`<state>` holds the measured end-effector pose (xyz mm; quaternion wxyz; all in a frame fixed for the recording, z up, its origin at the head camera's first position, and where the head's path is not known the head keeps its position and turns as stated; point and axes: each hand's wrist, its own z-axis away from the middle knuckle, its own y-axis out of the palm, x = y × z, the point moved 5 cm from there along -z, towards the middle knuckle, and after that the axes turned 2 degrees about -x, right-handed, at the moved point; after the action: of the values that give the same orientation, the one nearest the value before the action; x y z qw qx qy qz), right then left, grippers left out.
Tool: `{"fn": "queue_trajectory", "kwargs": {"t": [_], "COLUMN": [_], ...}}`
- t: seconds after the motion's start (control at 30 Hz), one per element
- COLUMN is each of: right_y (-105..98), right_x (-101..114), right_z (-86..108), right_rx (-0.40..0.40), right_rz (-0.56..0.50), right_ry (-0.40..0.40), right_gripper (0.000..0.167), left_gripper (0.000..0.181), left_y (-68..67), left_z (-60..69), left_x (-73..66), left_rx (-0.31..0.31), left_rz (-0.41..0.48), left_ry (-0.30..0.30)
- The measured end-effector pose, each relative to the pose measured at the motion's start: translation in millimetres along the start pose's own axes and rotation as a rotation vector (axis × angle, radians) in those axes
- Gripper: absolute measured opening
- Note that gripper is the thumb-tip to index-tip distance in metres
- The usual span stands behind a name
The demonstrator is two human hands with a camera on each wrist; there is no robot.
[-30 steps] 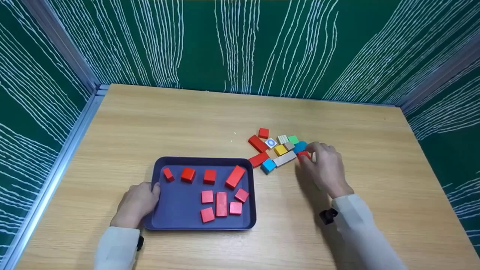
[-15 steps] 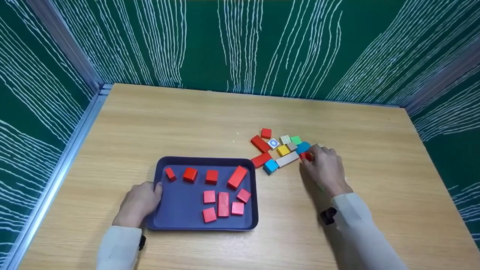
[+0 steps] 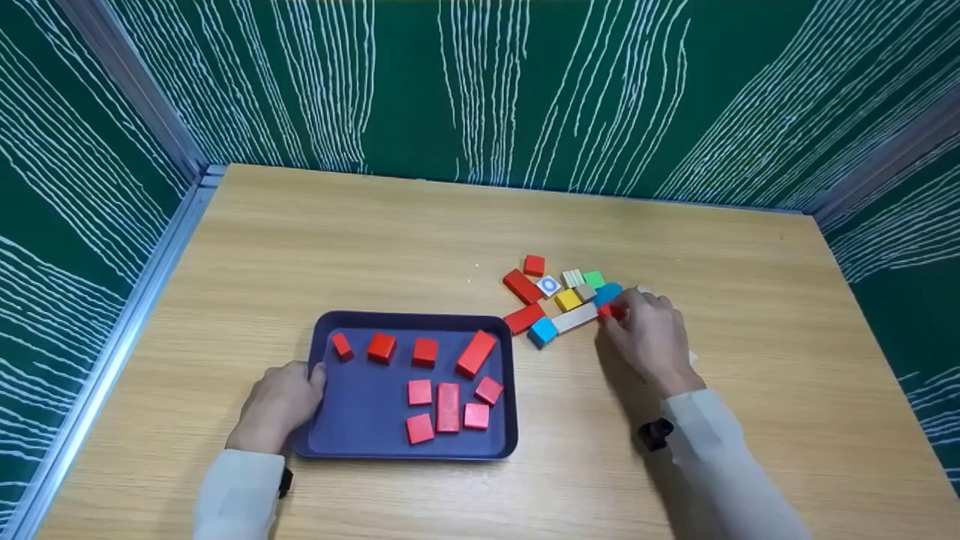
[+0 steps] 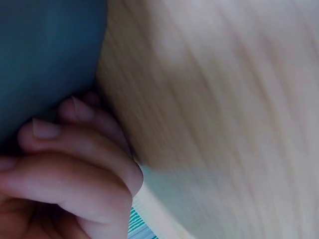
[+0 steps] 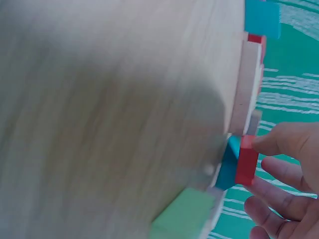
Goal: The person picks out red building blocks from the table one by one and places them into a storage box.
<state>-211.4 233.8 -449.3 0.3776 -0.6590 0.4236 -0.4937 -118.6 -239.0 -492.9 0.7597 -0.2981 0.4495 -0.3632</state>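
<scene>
In the head view the left hand (image 3: pixel 281 405) grips the left rim of a dark blue tray (image 3: pixel 360 420), thumb over the edge; its fingers (image 4: pixel 75 144) curl under the tray (image 4: pixel 45 55) in the left wrist view. Several red blocks (image 3: pixel 448 409) lie inside the tray. The right hand (image 3: pixel 654 341) is at the right end of a block cluster. In the right wrist view this hand (image 5: pixel 284 184) pinches a red block (image 5: pixel 246 162) between thumb and fingertip, beside a blue block (image 5: pixel 228 167).
Beyond the tray's upper right corner lie loose red blocks (image 3: pixel 523 287), a yellow block (image 3: pixel 568 301), a light blue cube (image 3: pixel 543 331), a long greyish block (image 3: pixel 575 319) and a green one (image 3: pixel 593 279). Green walls with white lines surround the wooden table (image 3: pixel 360 240).
The view has shifted slightly, moving the whole scene a little to the right in the picture. Both hands keep nearly the same places relative to the tray and blocks.
</scene>
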Motion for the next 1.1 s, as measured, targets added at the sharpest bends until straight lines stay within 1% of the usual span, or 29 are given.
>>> {"fn": "queue_trajectory", "kwargs": {"t": [0.1,0.17,0.27,0.37,0.5,0.6,0.7,0.87,1.0,1.1], "right_y": [-3,-5,-5,-2,4,11,19,28,34,41], "right_x": [12,21,41,67,107,135,157,174,180,182], "right_z": [0.6,1.5,3.6,5.6,10.2,13.6,15.8,18.6,19.9,19.9], "right_rx": [-0.009,-0.003,0.003,-0.011,-0.024,0.001,0.036,0.056,0.061,0.090], "right_rz": [-0.016,-0.048,-0.113,-0.158,-0.159,-0.169,-0.180,-0.171,-0.159,-0.149], "right_ry": [-0.012,-0.013,-0.056,-0.153,-0.287,-0.378,-0.434,-0.454,-0.479,-0.472], "right_gripper": [0.027,0.027,0.026,0.025,0.026,0.026,0.023,0.024,0.024,0.026], "left_gripper": [0.042,0.042,0.042,0.042,0.042,0.042,0.041,0.041,0.041,0.041], "left_y": [0.3,0.3,-0.1,-0.5,-0.4,0.1,0.9,0.3,-1.3,-1.4], "left_z": [0.5,0.8,1.5,1.5,0.0,-0.3,-0.3,-0.6,0.3,0.8], "left_x": [0.9,1.2,2.1,2.9,3.5,3.8,3.0,-1.0,-2.7,-2.1], "left_rx": [0.009,0.013,0.017,0.018,0.016,0.011,0.007,-0.015,-0.025,-0.021], "left_rz": [0.009,0.014,0.018,0.019,0.014,0.014,0.023,0.017,0.005,0.013], "left_ry": [-0.008,-0.009,-0.016,-0.022,-0.022,-0.023,-0.015,0.011,0.015,0.010]}}
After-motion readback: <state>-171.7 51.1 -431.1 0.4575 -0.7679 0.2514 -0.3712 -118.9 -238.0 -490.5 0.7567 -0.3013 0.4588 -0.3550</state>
